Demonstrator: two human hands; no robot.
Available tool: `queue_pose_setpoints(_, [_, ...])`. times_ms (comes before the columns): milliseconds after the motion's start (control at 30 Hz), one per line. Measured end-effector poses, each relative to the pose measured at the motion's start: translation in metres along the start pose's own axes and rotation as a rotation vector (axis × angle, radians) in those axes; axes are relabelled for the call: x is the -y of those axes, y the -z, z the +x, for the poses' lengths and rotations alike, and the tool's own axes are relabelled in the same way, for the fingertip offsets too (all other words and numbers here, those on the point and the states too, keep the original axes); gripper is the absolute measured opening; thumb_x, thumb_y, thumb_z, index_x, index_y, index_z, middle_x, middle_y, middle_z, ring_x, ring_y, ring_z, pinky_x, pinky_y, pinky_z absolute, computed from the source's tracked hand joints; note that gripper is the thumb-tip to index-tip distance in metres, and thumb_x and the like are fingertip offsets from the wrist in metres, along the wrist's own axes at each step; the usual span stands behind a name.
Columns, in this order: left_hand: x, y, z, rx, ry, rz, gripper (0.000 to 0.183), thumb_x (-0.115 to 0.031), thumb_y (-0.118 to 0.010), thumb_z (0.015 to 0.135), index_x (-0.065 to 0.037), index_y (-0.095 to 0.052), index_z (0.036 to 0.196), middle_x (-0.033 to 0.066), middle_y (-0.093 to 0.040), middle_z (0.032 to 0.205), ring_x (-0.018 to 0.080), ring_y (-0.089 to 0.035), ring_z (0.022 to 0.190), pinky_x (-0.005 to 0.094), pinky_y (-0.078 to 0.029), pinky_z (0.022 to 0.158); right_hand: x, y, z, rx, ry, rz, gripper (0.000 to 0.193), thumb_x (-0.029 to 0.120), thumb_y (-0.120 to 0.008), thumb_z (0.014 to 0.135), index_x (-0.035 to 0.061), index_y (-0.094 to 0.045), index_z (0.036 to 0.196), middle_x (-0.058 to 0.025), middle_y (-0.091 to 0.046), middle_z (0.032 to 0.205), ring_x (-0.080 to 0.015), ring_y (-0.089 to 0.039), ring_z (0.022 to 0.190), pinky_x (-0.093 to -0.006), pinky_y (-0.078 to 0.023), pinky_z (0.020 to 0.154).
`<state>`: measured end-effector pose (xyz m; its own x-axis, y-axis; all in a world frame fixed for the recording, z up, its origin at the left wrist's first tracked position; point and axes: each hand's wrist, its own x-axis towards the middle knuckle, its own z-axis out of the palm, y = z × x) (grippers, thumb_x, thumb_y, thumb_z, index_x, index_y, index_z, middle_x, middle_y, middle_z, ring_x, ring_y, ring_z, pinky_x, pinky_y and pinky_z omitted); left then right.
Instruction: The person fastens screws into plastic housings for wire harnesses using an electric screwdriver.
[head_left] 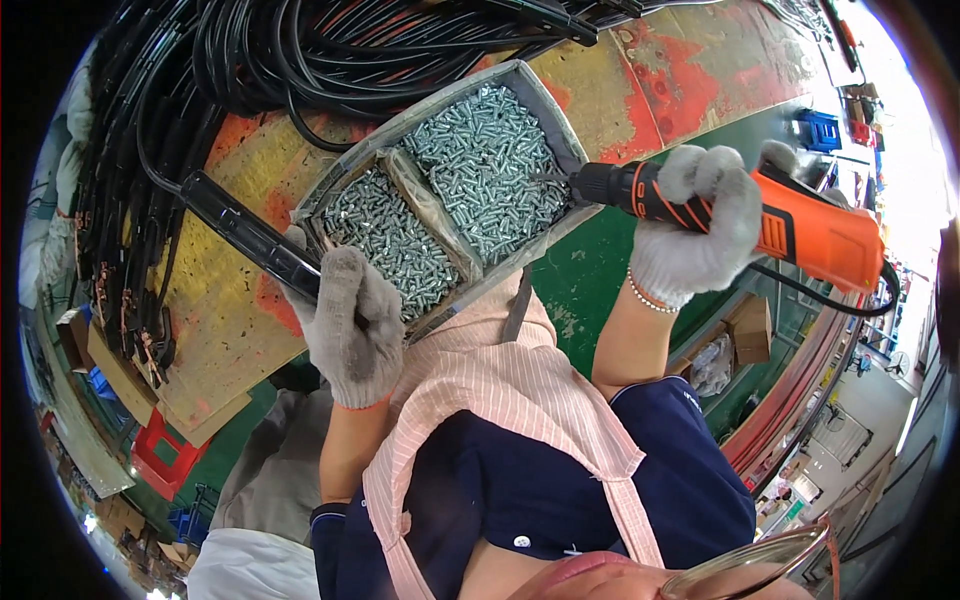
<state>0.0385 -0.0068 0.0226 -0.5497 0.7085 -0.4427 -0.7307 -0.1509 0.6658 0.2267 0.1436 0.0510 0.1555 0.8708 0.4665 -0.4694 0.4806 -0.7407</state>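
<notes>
My left hand (pixel 352 330), in a grey work glove, is closed around the end of a black plastic handle (pixel 243 228) with a black cable at its far end. It is beside the near left corner of a worn two-part box (pixel 577 222); whether it also pinches a screw, I cannot tell. Silvery screws (pixel 490 160) fill the larger compartment, and shorter, darker screws (pixel 385 235) lie in the smaller one. My gloved right hand (pixel 705 215) grips an orange and black electric screwdriver (pixel 820 235), its tip pointing left over the box's right edge.
Coils of black cable (pixel 240 55) lie across the far left of the scuffed yellow and red table (pixel 240 345). Cable ends with bare copper hang at the left. A red plastic stool (pixel 165 455) stands on the green floor at lower left. At right is an open carton (pixel 750 328).
</notes>
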Motion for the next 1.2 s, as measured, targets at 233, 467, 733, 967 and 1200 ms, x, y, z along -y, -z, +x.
queue_pose_setpoints(233, [0.001, -0.005, 0.002, -0.079, -0.003, 0.015, 0.048, -0.004, -0.054, 0.093, -0.016, -0.035, 0.136, 0.0015, -0.043, 0.061, 0.0087, -0.038, 0.043, 0.023, -0.032, 0.035, -0.011, 0.004, -0.002, -0.152, -0.042, -0.045, 0.047, -0.001, -0.06, 0.082, 0.0005, -0.04, 0.124, -0.0101, -0.054, 0.068, -0.0175, -0.049, 0.051, -0.0303, -0.044, 0.047])
queue_pose_setpoints(467, [0.002, -0.01, 0.003, -0.099, -0.025, 0.044, 0.055, -0.001, -0.054, 0.091, -0.015, -0.031, 0.138, 0.0007, -0.043, 0.061, 0.0089, -0.037, 0.039, 0.0227, -0.033, 0.035, 0.001, -0.008, 0.002, -0.155, -0.066, -0.104, 0.025, 0.006, -0.058, 0.086, 0.0073, -0.051, 0.11, 0.0, -0.037, 0.066, -0.0111, -0.032, 0.057, -0.0246, -0.033, 0.052])
queue_pose_setpoints(733, [0.003, -0.005, 0.008, -0.069, -0.003, 0.022, 0.058, 0.005, -0.058, 0.087, -0.018, -0.032, 0.134, 0.0004, -0.049, 0.066, 0.0086, -0.041, 0.039, 0.0224, -0.035, 0.034, 0.026, -0.017, 0.015, 0.007, -0.096, 0.185, 0.026, 0.006, -0.059, 0.085, 0.0066, -0.051, 0.11, 0.0017, -0.039, 0.065, -0.0096, -0.036, 0.056, -0.0222, -0.037, 0.054])
queue_pose_setpoints(967, [0.0, -0.012, 0.0, -0.11, 0.015, 0.122, 0.057, 0.004, -0.065, 0.081, -0.016, -0.034, 0.124, 0.003, -0.055, 0.069, 0.0103, -0.048, 0.041, 0.0231, -0.037, 0.033, 0.032, -0.039, 0.018, -0.015, -0.161, 0.6, 0.027, 0.007, -0.056, 0.088, 0.0009, -0.05, 0.114, 0.0034, -0.038, 0.065, -0.007, -0.035, 0.053, -0.0199, -0.035, 0.049])
queue_pose_setpoints(1200, [0.005, -0.001, 0.003, 0.006, 0.089, 0.004, 0.077, 0.013, -0.058, 0.08, -0.024, -0.028, 0.14, 0.0076, -0.058, 0.087, 0.0109, -0.049, 0.044, 0.024, -0.038, 0.035, 0.013, -0.087, 0.002, 0.13, -0.515, 0.912, 0.029, 0.01, -0.058, 0.09, 0.0032, -0.05, 0.117, 0.0005, -0.044, 0.07, -0.0101, -0.042, 0.059, -0.0209, -0.043, 0.059])
